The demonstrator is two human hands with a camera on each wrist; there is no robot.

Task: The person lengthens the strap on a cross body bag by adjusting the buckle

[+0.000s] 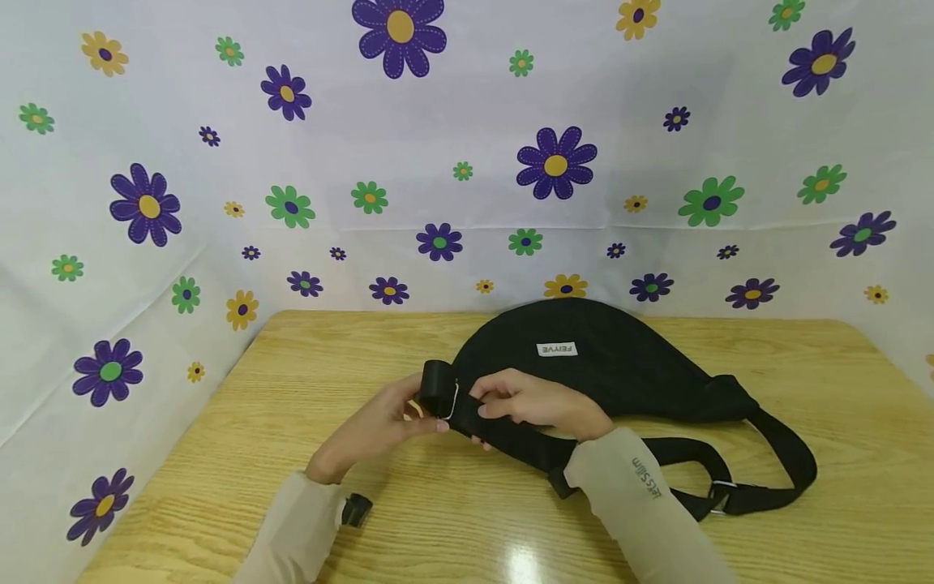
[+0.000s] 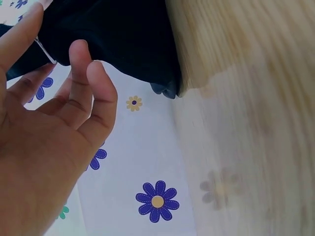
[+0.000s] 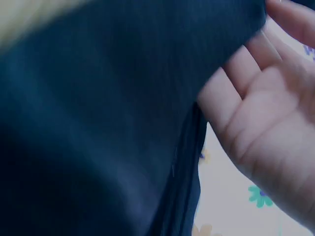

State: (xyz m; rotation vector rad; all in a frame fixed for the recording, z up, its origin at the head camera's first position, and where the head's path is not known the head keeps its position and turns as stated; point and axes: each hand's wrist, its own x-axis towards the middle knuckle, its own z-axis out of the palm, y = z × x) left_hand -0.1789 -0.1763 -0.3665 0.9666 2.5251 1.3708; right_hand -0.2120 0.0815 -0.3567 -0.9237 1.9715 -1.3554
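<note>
Head view: a black bag lies on the wooden table. The left hand pinches a metal buckle on its black strap; the right hand, fingers curled, pinches the strap just beside it.

Left wrist view: fingers at the buckle, two others loosely bent.

Right wrist view: fingers partly hidden behind dark fabric.

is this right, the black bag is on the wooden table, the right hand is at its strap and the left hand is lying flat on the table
Not quite: the left hand isn't flat on the wooden table. The head view shows it at the strap too, by the metal ring. The black bag and right hand are as you say.
</note>
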